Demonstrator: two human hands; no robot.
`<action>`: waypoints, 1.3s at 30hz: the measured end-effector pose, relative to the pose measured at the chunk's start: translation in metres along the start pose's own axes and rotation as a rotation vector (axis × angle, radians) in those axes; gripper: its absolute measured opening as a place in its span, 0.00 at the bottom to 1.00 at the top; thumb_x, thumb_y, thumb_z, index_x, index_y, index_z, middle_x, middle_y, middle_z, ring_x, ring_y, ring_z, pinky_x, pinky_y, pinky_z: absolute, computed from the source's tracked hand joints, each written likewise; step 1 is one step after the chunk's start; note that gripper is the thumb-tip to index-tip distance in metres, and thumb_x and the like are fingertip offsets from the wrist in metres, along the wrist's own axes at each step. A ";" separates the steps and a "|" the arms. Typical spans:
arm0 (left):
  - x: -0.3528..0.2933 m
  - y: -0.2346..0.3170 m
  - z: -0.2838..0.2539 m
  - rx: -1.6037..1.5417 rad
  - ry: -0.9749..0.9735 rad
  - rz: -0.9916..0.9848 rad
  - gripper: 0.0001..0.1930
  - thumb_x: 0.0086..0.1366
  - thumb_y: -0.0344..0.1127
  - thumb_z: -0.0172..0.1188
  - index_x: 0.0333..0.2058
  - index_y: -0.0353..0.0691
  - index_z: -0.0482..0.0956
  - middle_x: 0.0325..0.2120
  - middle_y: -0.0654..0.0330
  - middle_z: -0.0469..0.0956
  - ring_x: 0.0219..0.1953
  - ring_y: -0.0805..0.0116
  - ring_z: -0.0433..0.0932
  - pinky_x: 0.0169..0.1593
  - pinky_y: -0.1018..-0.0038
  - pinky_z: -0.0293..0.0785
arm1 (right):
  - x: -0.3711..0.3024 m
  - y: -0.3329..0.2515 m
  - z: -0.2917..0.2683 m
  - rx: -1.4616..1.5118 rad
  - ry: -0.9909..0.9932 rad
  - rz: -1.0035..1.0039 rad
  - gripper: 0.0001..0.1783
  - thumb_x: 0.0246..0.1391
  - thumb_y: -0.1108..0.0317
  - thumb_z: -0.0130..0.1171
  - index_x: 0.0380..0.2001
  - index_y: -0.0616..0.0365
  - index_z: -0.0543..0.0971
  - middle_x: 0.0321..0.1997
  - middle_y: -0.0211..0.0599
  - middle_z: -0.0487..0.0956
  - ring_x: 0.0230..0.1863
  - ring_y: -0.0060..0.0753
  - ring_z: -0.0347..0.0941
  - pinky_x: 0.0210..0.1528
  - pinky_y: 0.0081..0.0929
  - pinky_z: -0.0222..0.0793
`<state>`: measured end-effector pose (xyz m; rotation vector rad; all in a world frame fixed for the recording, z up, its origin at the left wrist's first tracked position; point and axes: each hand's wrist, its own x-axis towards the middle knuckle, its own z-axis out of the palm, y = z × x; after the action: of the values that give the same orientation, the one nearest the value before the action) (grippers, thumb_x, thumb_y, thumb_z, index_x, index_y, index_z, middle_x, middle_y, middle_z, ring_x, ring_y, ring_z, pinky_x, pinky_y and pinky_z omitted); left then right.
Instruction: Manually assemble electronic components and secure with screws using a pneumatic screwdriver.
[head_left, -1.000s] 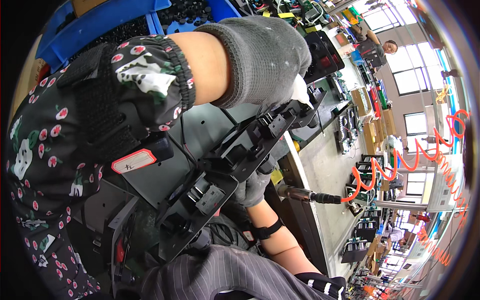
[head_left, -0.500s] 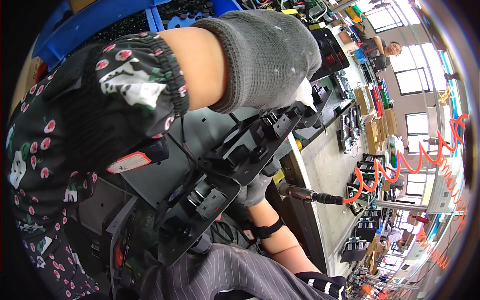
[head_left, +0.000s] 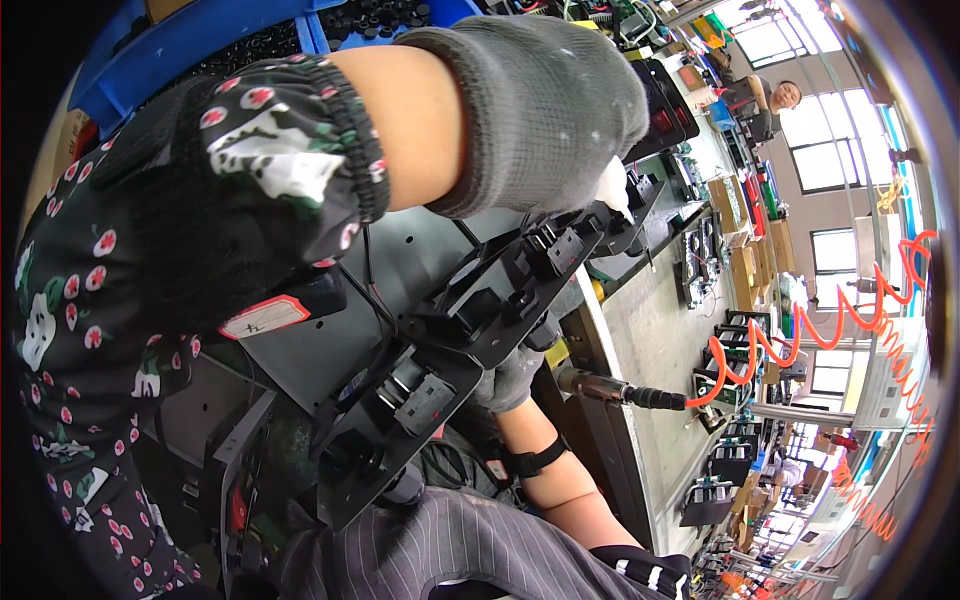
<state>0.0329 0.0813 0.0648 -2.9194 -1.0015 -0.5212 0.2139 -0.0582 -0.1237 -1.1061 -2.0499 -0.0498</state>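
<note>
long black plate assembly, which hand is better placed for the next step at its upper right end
Left, probably: the grey-gloved left hand is at that end of the long black plate assembly. The grey-gloved right hand sits lower, near its middle, partly hidden.

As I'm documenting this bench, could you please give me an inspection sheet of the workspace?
Surface: grey sheet, partly hidden.
Job's things: black frame with rectangular modules; white item.
Clutter: blue bin of small black parts.
Hands: left hand gloved, at the white item; right hand gloved, against the frame; grips unclear.
Cables: thin dark wires; coiled orange hose on a metal tool.
Surroundings: windows, another person, cardboard boxes.
</note>
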 end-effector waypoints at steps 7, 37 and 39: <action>-0.044 -0.015 -0.004 -0.251 0.167 -0.037 0.13 0.55 0.35 0.57 0.39 0.38 0.78 0.32 0.57 0.78 0.37 0.64 0.78 0.42 0.69 0.74 | -0.001 -0.005 0.005 -0.006 -0.019 -0.022 0.11 0.43 0.64 0.53 0.31 0.55 0.76 0.37 0.42 0.74 0.36 0.49 0.69 0.40 0.42 0.65; -0.298 -0.050 0.013 -0.230 0.325 -1.346 0.17 0.56 0.39 0.63 0.42 0.37 0.79 0.34 0.56 0.82 0.36 0.68 0.79 0.43 0.73 0.72 | 0.002 -0.005 -0.007 0.027 -0.005 0.051 0.09 0.50 0.63 0.50 0.28 0.56 0.77 0.34 0.40 0.75 0.39 0.46 0.68 0.44 0.39 0.64; -0.299 -0.052 0.013 -0.199 0.265 -1.381 0.18 0.56 0.40 0.63 0.43 0.38 0.79 0.35 0.55 0.82 0.37 0.65 0.80 0.44 0.71 0.72 | 0.005 -0.006 -0.005 0.035 -0.004 0.040 0.09 0.50 0.64 0.50 0.28 0.56 0.77 0.34 0.40 0.75 0.39 0.47 0.68 0.43 0.39 0.64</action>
<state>-0.2158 -0.0537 -0.0462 -1.6836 -2.8430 -0.9476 0.2113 -0.0605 -0.1154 -1.1255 -2.0241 0.0079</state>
